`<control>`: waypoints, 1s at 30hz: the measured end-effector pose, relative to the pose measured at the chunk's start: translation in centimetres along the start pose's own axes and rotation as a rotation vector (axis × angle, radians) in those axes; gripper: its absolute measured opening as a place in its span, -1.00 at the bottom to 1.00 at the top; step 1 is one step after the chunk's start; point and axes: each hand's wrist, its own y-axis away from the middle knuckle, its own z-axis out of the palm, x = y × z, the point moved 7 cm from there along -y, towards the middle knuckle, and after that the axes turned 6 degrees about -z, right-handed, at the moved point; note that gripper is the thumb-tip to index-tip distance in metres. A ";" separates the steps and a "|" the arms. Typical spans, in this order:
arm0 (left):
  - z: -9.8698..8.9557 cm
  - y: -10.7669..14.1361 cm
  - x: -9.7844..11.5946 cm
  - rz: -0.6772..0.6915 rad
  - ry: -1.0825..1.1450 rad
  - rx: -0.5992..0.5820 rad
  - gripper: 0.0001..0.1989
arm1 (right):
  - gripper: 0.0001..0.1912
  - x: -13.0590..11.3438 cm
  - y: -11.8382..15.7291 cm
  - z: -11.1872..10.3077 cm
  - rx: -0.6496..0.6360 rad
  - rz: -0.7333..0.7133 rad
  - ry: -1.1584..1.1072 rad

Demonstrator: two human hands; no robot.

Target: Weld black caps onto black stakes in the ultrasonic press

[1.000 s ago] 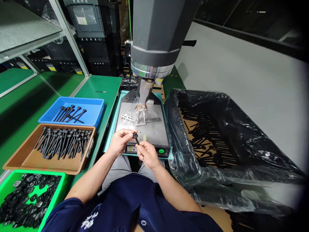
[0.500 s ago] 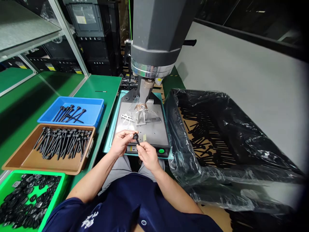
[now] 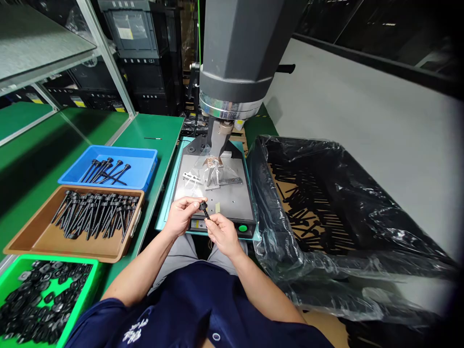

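Between my two hands is a black rod with a round head [image 3: 203, 206], tilted over the front of the machine's base plate. My left hand [image 3: 181, 215] pinches its head between thumb and fingers. Lower down, my right hand [image 3: 222, 233] grips the thin shaft, and the shaft's far end is hidden inside that hand. Just beyond my hands, a clear plastic guard [image 3: 213, 170] surrounds the tool of the grey press machine [image 3: 235, 53]. A green button [image 3: 242, 228] sits on the base, close to my right hand.
To the left stand a blue tray [image 3: 145, 169] with several black rods, a brown tray [image 3: 39, 239] with many more, and a green bin [image 3: 94, 270] of small black parts. On the right, a box lined with black plastic [image 3: 362, 193] holds rows of rods.
The camera view has shifted slightly. Both hands keep nearly the same pose on the black rod; its head has tipped very slightly to the left.
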 end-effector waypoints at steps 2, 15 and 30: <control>-0.1 0.0 0.2 0.003 -0.070 -0.020 -0.81 | -0.67 0.3 0.0 0.0 -0.010 0.049 -0.043; 0.4 -0.1 -2.0 0.128 -0.318 -0.101 -0.78 | -0.58 2.0 -0.2 -1.5 -0.031 0.100 -0.044; 3.7 -4.0 -6.5 -0.039 0.121 -0.213 -0.04 | -0.42 5.4 -5.1 -9.3 0.375 0.148 -0.110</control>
